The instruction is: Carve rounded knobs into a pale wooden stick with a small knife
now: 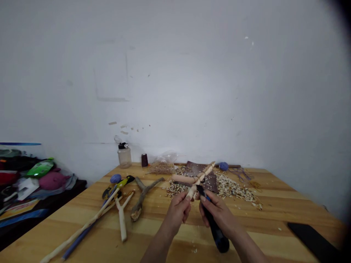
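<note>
From the head camera we look forward and down at a wooden table (175,233) set against a white wall (175,80); our left hand (179,213) has its fingers curled shut around the lower end of a peeled stick (201,180), which tilts up and away above the table; our right hand (216,215) has its fingers closed around the black and blue handle of a knife (215,228), its blade just beside the stick, though we cannot tell whether they touch; beyond the hands, wood shavings (233,188) lie scattered around a dark brown sheet (204,173); a forked branch (141,199) and a long thin stick (82,226) lie to our left; a plastic bottle (124,155) stands near the far edge; a black slab (312,241) lies to our right.
</note>
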A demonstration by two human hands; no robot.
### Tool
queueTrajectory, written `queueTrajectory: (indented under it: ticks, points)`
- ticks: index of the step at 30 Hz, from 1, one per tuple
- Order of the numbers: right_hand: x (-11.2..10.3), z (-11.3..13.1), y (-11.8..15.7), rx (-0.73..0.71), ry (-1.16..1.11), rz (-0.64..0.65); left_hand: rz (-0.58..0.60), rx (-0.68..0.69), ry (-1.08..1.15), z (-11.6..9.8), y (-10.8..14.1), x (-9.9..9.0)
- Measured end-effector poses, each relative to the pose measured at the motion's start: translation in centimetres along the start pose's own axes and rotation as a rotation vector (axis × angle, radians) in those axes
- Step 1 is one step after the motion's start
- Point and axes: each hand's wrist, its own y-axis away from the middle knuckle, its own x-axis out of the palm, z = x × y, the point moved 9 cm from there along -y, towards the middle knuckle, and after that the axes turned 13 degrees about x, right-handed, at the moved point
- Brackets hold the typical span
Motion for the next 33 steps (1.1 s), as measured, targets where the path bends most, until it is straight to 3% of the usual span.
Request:
queueTrajectory:
  ticks: [4, 10, 16, 23, 29, 33]
  points:
    - [-2.3, 0.4, -0.1, -0.106, 0.083, -0.257, -0.002, -0.052, 0.300, 0.4, 0.1, 0.4]
    - [-2.5, -0.3, -0.3, -0.166, 0.292, -0.372, -0.003, -0.143, 0.436, 1.1, 0.3, 0.6]
    - [-3.2, 0.1, 0.0, -0.212, 0.434, -0.546, -0.085, -0.242, 0.486, 1.9, 0.5, 0.4]
    - [-4.1, -1.3, -1.0, -0.172, 0.207, -0.496, -0.085, -0.278, 0.626, 2.0, 0.4, 0.6]
    - [-4.0, -2.3, -1.7, -0.154, 0.291, -0.503, -0.112, -0.285, 0.580, 2.3, 0.3, 0.2]
    - [-3.4, -2.3, -1.7, -0.162, 0.221, -0.467, -0.118, -0.230, 0.526, 2.1, 0.3, 0.0]
